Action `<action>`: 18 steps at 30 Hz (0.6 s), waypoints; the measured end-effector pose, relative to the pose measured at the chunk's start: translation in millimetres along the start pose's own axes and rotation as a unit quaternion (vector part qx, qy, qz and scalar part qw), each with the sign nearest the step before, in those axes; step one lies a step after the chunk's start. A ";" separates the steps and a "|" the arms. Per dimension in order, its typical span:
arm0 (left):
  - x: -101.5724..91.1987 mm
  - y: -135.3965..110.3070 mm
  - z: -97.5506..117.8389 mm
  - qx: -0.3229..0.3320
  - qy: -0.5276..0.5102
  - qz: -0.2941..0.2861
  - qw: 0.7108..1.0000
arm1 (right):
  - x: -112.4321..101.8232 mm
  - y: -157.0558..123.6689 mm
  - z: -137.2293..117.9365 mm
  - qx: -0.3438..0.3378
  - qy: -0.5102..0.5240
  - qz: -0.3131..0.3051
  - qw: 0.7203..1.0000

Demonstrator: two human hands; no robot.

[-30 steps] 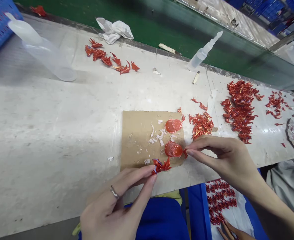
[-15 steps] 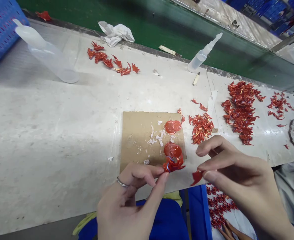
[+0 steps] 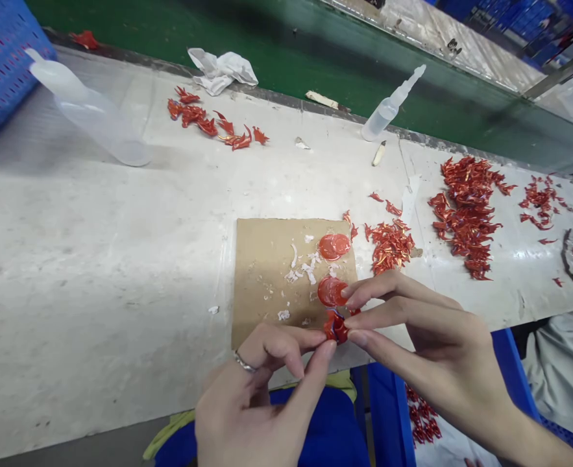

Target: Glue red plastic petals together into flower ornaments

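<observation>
Red pieces [image 3: 333, 326] shone with a metallic gloss, the cardboard [image 3: 257, 279] looked matt and the bottles [image 3: 379, 122] smooth, translucent plastic

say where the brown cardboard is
In the head view, the brown cardboard lies near the centre, just left of the nearest red pile, partly behind the left hand.

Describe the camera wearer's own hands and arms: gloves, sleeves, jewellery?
Left hand: ungloved, silver-coloured ring on one finger. Right hand: ungloved, no ring visible. Right forearm: no sleeve or watch visible. Left forearm: out of frame.
</observation>
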State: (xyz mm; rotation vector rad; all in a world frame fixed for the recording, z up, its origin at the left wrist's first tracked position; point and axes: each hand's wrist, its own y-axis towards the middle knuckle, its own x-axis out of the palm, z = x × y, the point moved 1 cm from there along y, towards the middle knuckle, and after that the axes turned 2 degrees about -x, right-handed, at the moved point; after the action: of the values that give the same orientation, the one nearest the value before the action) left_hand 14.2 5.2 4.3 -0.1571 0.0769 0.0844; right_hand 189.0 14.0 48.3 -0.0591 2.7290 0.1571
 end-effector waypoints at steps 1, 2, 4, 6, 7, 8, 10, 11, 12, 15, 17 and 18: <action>0.1 -0.1 0.4 0.004 0.003 -0.001 1.000 | -0.1 -0.5 0.3 0.000 0.000 -0.002 1.000; 0.1 -0.1 0.7 0.007 0.006 -0.002 1.000 | -0.3 -1.2 0.5 0.001 -0.001 -0.002 1.000; 0.3 -0.4 1.2 0.009 0.008 0.001 1.000 | -1.1 -2.5 0.7 0.004 -0.006 -0.004 1.000; 0.9 -1.0 1.4 0.015 0.010 0.004 1.000 | -1.7 -3.5 0.7 0.000 -0.013 -0.005 1.000; 1.2 -1.6 1.3 0.019 0.009 0.006 1.000 | -1.6 -3.9 0.9 -0.003 -0.017 -0.005 1.000; 1.6 -2.3 1.2 0.023 0.006 0.009 1.000 | -1.2 -4.1 1.0 -0.008 -0.019 -0.005 1.000; 2.4 -4.1 0.8 0.026 0.001 0.018 1.000 | 0.4 -4.6 1.7 -0.016 -0.020 -0.005 1.000; 2.8 -5.1 0.8 0.025 0.000 0.023 0.999 | 1.4 -5.0 1.9 -0.019 -0.018 -0.005 1.000; 3.1 -6.1 0.9 0.024 -0.001 0.029 0.999 | 2.4 -5.4 2.1 -0.023 -0.018 -0.002 1.000; 3.8 -8.7 2.5 0.035 0.002 0.034 0.999 | 4.0 -6.9 1.1 -0.037 -0.029 0.002 0.999; 3.9 -9.8 3.9 0.053 0.005 0.028 0.998 | 3.5 -7.9 -0.6 -0.049 -0.040 -0.007 0.998; 3.9 -10.3 4.4 0.063 0.008 0.025 0.998 | 2.8 -8.4 -1.6 -0.054 -0.044 -0.011 0.997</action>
State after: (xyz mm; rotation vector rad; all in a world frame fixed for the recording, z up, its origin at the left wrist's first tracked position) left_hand 19.4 -3.9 9.9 -0.0293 0.1014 0.1277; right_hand 186.3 5.4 47.7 -0.1104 2.6296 0.2952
